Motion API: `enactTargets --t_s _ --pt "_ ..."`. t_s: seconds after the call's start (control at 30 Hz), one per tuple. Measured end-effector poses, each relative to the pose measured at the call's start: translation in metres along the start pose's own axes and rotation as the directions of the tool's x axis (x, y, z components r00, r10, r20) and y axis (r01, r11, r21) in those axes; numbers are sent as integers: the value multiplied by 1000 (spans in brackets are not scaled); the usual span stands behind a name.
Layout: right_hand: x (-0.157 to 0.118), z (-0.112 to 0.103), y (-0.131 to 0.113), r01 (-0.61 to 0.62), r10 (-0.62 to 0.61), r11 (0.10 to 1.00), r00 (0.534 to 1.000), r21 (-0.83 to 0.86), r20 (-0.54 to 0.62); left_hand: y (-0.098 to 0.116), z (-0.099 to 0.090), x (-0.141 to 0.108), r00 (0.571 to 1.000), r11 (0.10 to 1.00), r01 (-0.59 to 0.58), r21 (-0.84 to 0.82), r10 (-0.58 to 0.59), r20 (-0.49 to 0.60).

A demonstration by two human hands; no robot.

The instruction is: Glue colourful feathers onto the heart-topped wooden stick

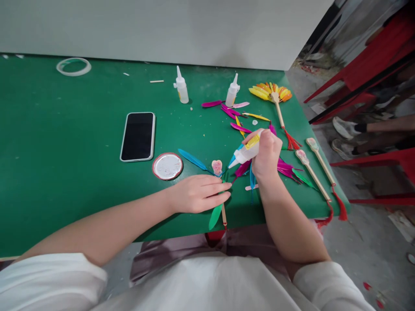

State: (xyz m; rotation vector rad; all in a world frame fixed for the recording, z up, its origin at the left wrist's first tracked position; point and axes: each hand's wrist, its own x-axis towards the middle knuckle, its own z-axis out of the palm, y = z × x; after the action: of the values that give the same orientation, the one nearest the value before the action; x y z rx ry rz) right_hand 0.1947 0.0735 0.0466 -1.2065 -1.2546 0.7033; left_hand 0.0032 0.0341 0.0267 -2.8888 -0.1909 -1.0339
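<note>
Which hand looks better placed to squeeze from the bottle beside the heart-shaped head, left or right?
Right, I'd judge. The right hand grips the squeeze bottle, its nozzle angled down close to the heart-shaped head. The left hand lies over part of the stick, better suited to steadying.

A phone near the middle of the table, with more around it.
The phone (138,137) lies on the table (48,151) — a round lid (167,166) just to its right, on the near side. A tape roll (74,67) rests at the far left; a feather fan (275,93) lies far right, with two sticks (313,172) nearer, along the right edge.
</note>
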Motion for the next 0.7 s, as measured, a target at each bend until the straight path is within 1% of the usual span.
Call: enactTargets --t_s 0.1,0.2,0.27,0.47,0.7 --pt "-2 1 -2 2 -2 1000 1000 -11 29 0 1 2 1000 1000 -1 -7 1 -7" --pt "-3 3 -3 35 -35 999 998 3 51 0 2 3 1000 1000 -4 -24 3 -13" --pt "-4 3 -3 52 -51 998 997 -17 63 0 3 3 1000 1000 -3 -21 3 -12" --pt "-5 3 -4 64 -58 995 995 -79 78 1 4 3 1000 1000 -6 -21 5 -13" --pt "-5 3 -6 81 -73 993 993 -84 90 1 4 3 1000 999 -9 -35 9 -15"
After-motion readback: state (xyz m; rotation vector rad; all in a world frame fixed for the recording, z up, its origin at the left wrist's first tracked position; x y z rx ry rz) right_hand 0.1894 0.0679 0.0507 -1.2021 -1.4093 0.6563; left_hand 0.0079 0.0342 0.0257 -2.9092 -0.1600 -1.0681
